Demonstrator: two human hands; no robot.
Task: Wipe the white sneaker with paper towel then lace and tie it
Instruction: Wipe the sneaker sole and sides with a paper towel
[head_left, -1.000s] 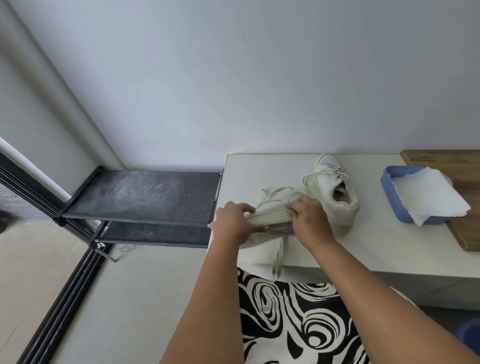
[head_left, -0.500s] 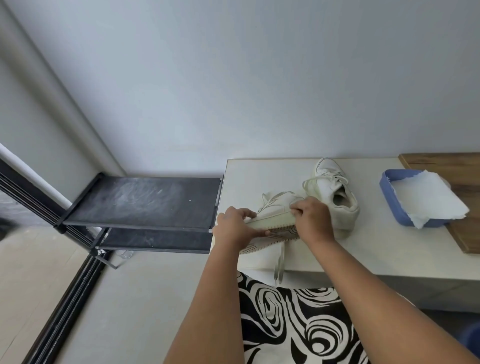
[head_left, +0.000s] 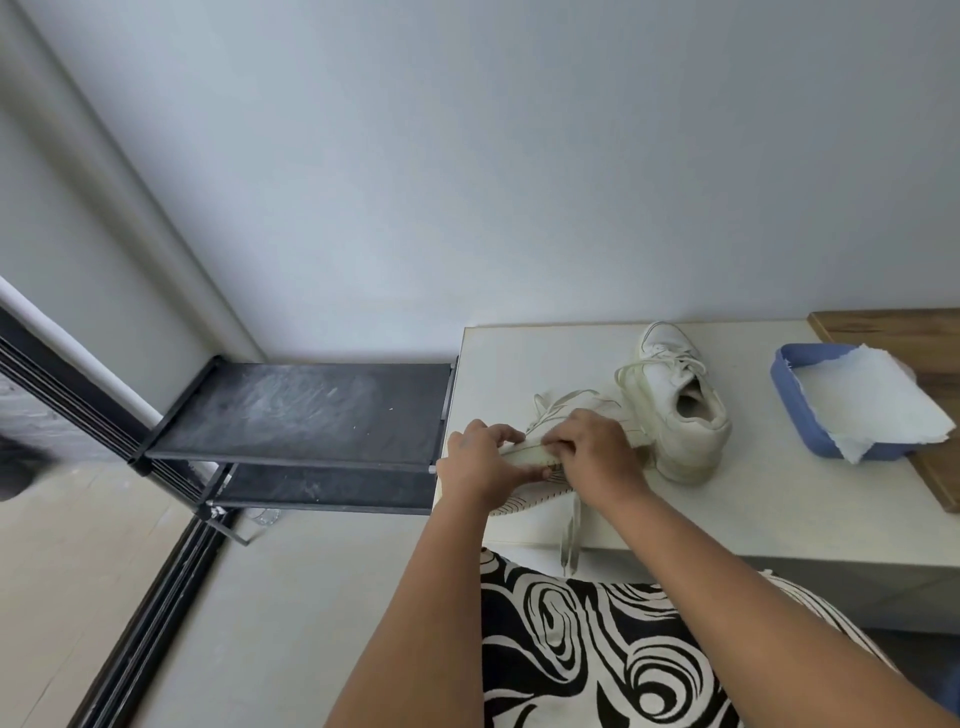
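A dark rack (head_left: 296, 410) stands left of the table (head_left: 779, 509). On the table's left end, my left hand (head_left: 480, 462) grips the shoe (head_left: 530, 483), which lies on its side with the sole turned to me. My right hand (head_left: 597, 452) is closed on the same shoe, just beside my left. A lace (head_left: 570, 540) hangs over the table's near edge. Another shoe (head_left: 680, 410) stands upright right of my hands. Farther right on the table, a paper towel (head_left: 872, 410) lies in a blue tray (head_left: 795, 410).

white table (head_left: 727, 519) | on it: two sneakers (head_left: 680, 410), blue tray (head_left: 795, 410), wooden board (head_left: 935, 467)
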